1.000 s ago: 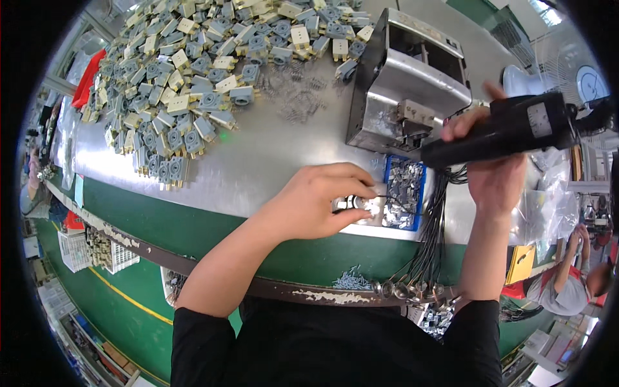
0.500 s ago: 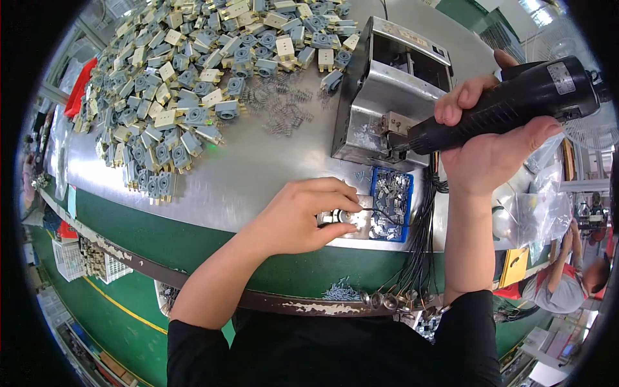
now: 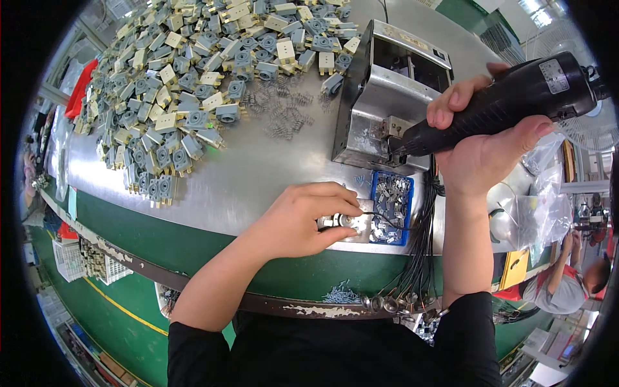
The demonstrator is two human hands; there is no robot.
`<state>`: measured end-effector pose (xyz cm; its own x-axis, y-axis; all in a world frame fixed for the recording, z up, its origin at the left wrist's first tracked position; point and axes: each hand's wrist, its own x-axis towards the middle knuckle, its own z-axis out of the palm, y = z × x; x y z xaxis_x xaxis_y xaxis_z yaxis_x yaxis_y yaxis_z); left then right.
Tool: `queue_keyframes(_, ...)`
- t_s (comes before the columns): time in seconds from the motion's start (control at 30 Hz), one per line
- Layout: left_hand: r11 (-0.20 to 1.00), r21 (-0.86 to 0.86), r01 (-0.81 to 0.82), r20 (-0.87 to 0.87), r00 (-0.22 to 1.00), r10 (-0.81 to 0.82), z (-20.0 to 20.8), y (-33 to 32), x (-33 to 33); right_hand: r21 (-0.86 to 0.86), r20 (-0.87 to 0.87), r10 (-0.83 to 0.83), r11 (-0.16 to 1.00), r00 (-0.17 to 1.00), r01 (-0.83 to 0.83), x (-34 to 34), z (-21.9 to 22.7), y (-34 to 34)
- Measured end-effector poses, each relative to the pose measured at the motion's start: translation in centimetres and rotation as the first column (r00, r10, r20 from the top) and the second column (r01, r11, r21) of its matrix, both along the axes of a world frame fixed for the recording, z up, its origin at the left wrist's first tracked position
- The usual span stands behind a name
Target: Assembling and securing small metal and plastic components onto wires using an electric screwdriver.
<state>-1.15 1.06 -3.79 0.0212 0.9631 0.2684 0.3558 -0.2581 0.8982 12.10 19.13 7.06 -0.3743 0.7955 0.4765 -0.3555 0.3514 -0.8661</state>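
On the worktop (image 3: 258, 187), back from its near edge, stood the metal machine (image 3: 364, 126). Our right grip (image 3: 476, 161) clamped the black driver (image 3: 500, 106), which we judged best kept in line with the machine's front, unforced. Nearer that edge, our left grip (image 3: 306, 220) pinched the small white fitting (image 3: 338, 221), ideally steadily. Since half a second earlier, the driver's nose had edged closer to the machine

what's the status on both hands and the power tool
Right hand gripping black power tool, tip at front of metal machine. Left hand holding small part beside blue tray. Dark wire lying across tray.
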Motion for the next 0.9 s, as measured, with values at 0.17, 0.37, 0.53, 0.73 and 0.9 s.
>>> queue_keyframes(0.17, 1.0, 0.008, 0.0, 0.008, 1.0, 0.0, -0.3, -0.1, 0.1, 0.062, 0.026, 0.036, 0.997, 0.999, -0.037, 0.0, -0.2, -0.4)
queue_keyframes(0.37, 0.998, 0.06, 0.001, -0.013, 1.0, 0.0, -0.3, -0.1, -0.4, -0.152, 0.082, 0.284, 0.951, 0.955, -0.269, 1.2, 0.9, -3.6)
queue_keyframes(0.53, 0.996, 0.084, -0.011, -0.033, 0.999, 0.014, -0.7, -0.1, -0.4, -0.158, 0.036, 0.37, 0.919, 0.928, -0.36, 1.7, -0.5, -6.5)
queue_keyframes(0.73, 0.998, 0.067, -0.015, -0.039, 0.999, 0.017, -1.1, -0.4, -0.3, -0.145, 0.076, 0.347, 0.932, 0.935, -0.333, 1.8, -1.6, -7.5)
queue_keyframes(0.9, 0.996, 0.087, -0.021, -0.046, 0.999, 0.025, -1.0, -0.4, -0.2, -0.127, 0.087, 0.348, 0.933, 0.933, -0.336, 1.9, -2.0, -7.7)
